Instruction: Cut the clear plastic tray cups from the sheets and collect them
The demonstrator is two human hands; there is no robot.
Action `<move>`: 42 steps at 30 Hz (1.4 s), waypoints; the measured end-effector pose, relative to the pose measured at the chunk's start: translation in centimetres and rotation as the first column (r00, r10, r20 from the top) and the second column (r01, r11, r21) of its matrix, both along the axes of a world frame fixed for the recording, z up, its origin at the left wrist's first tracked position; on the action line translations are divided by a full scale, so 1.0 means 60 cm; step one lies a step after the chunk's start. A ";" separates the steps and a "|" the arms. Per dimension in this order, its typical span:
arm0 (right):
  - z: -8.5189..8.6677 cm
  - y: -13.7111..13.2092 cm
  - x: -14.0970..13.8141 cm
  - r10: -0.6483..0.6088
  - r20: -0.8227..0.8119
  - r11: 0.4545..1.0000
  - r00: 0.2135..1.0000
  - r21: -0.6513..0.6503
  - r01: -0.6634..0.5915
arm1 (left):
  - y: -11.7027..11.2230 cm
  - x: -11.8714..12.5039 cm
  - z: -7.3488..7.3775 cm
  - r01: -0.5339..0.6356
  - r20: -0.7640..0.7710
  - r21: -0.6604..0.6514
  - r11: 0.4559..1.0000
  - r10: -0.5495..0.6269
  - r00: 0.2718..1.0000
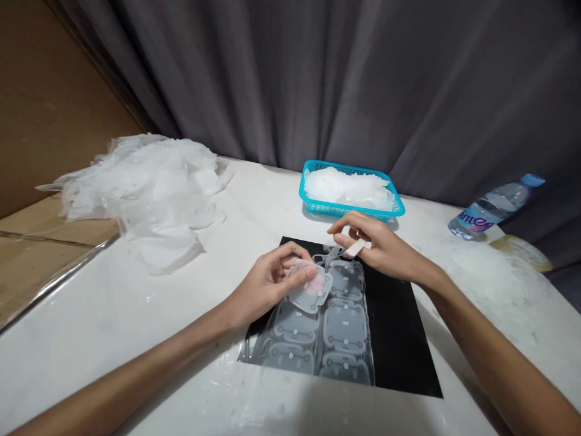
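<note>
Pinching one piece above the mat near its far-left corner, the left hand seemingly has it loose; the right hand grips a white stick by the far edge. Five other pieces apparently remain, toward the left edge.

Back: dark grey pleated curtain | left: brown cardboard panel | furniture: glossy white table
</note>
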State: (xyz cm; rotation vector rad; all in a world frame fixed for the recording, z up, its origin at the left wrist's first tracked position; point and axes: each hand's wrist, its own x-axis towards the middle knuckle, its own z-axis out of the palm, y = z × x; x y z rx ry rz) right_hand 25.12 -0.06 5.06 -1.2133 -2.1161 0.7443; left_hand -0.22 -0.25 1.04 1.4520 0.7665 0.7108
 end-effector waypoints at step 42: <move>0.045 -0.038 -0.012 0.265 -0.027 0.963 0.964 0.062 -0.263 | -0.030 -0.016 0.009 -0.111 0.140 0.442 0.890 0.054 0.989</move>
